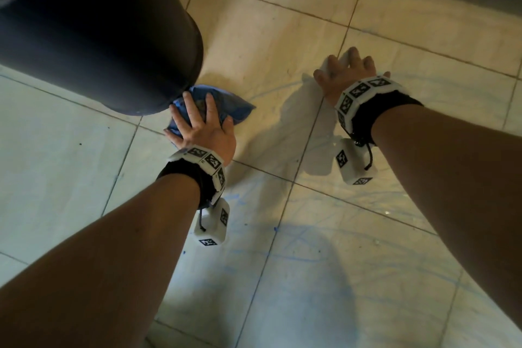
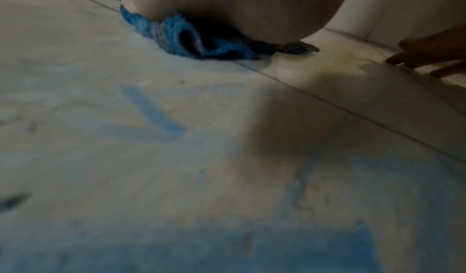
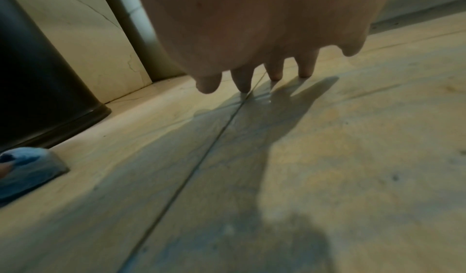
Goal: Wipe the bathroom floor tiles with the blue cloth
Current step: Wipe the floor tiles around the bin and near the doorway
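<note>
Dark cylindrical plastic bin (image 1: 107,34), standing on the floor at far left, its base rim just beside the cloth; crumpled blue terry cloth (image 1: 237,110), bunched into a soft wad on the pale glazed floor tiles (image 1: 282,37), lying across a grout line near the bin's foot; judged light, limp and absorbent, likely damp, so it should fold and slide easily on the glossy tile and is best handled by pressing a flat palm over its middle, or by gathering the loose edge at its right corner; left hand (image 1: 203,127), fingers spread and nearly straight, laid flat on top of the cloth and pressing it to the floor, not curled round it; faint blue streaks (image 1: 296,257) on the tiles nearer the person, apparently residue not yet wiped off; right hand (image 1: 348,70), well apart from the cloth, fingers splayed and straight, fingertips (image 3: 244,87) planted on the wet-looking tile beside a grout line, holding nothing, seemingly bracing the body.
</note>
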`<state>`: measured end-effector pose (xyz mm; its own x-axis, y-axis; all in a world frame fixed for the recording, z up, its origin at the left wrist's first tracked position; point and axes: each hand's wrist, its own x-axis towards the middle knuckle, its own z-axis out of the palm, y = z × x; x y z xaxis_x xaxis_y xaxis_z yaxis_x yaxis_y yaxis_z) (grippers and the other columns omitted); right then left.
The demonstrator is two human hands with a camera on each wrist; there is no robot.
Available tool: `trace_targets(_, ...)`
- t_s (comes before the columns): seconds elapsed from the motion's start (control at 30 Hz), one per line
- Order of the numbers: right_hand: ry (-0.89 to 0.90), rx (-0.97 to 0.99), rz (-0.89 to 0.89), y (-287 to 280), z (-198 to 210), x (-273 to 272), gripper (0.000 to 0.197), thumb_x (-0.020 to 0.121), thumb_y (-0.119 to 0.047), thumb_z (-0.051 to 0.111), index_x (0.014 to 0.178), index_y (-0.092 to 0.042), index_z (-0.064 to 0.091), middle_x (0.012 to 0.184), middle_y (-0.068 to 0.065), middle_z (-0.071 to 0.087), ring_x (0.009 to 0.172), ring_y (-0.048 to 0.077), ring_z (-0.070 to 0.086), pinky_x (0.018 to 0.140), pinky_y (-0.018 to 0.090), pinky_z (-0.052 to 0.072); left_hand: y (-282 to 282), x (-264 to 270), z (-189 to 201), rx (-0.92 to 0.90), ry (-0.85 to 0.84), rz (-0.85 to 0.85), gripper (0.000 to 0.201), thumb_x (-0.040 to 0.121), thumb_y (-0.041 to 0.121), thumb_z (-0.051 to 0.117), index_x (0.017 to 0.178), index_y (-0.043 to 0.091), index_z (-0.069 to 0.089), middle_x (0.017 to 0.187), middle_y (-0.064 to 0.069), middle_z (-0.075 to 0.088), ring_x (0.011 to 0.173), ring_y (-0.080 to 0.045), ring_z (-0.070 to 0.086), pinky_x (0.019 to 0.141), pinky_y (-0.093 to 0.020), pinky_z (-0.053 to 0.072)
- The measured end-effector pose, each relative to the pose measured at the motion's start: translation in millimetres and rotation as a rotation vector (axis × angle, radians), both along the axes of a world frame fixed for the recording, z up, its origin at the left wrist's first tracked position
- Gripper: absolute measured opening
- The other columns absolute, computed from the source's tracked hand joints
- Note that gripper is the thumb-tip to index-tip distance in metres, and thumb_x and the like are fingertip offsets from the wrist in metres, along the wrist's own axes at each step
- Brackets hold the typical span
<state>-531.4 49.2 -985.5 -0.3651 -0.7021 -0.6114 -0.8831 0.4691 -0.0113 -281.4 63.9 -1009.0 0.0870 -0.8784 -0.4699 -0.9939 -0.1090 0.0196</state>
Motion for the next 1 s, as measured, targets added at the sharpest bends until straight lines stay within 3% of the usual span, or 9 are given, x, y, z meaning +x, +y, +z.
trace_targets(0.2,-0.01,-0.033,0.042,-0.3,-7.6,-4.8,0.058,0.098,-0.058,0.025,0.15,-0.032,0.021,0.162,0.002,0.002,0.147,0.035,0.007,0.112,0.066,0.013,-1.5,-31.6,5.3,0.018,0.017,-0.038,0.063,0.105,0.049,0.022,0.159,0.029,-0.004,0.164,-0.005,-0.021,0.149,-0.038,-0.018,0.117,-0.063,-0.001)
trace_targets(0.33,-0.025,0.0,0.091,-0.2,-10.0,-2.9,0.073,0.086,-0.067,0.015,0.151,-0.033,0.02,0.162,0.004,-0.003,0.147,0.038,0.0,0.112,0.068,0.012,2.3,-73.2,10.3,0.108,0.072,-0.16,0.064,0.105,0.05,0.022,0.157,0.031,-0.01,0.162,-0.003,-0.028,0.148,-0.038,-0.023,0.116,-0.064,-0.004)
trace_targets(0.43,-0.004,-0.018,0.031,2.7,-5.3,-0.8,0.064,0.098,-0.057,0.029,0.154,-0.032,0.01,0.163,0.001,-0.009,0.148,0.035,-0.004,0.114,0.066,0.011,11.1,-88.6,10.2,0.106,0.101,-0.239,0.067,0.104,0.052,0.025,0.158,0.032,-0.008,0.162,-0.002,-0.027,0.148,-0.037,-0.022,0.116,-0.065,-0.003)
trace_targets(0.6,-0.047,-0.035,-0.02,5.6,2.5,2.3,0.063,0.1,-0.057,0.027,0.155,-0.034,0.008,0.164,-0.003,-0.011,0.15,0.03,-0.007,0.117,0.062,0.007,9.0,-76.6,7.0,0.101,0.114,-0.275,0.067,0.103,0.056,0.027,0.158,0.035,-0.004,0.163,0.0,-0.025,0.149,-0.034,-0.021,0.117,-0.062,-0.003)
trace_targets(0.87,-0.084,-0.045,-0.024,4.6,2.5,0.6,0.063,0.099,-0.06,0.027,0.154,-0.034,0.012,0.163,-0.003,-0.009,0.15,0.03,-0.006,0.115,0.064,0.008,20.7,-2.3,5.1,-0.015,0.061,-0.011,0.065,0.104,0.051,0.03,0.159,0.029,0.004,0.165,-0.005,-0.017,0.151,-0.033,-0.014,0.119,-0.059,-0.001)
trace_targets(1.0,-0.071,-0.055,-0.032,5.9,2.6,2.4,0.064,0.099,-0.06,0.028,0.154,-0.033,0.012,0.164,-0.003,-0.008,0.15,0.031,-0.006,0.116,0.064,0.008,16.0,-13.0,3.2,-0.012,0.051,0.143,0.064,0.104,0.051,0.028,0.159,0.031,0.003,0.166,-0.004,-0.015,0.151,-0.034,-0.013,0.118,-0.062,0.001)
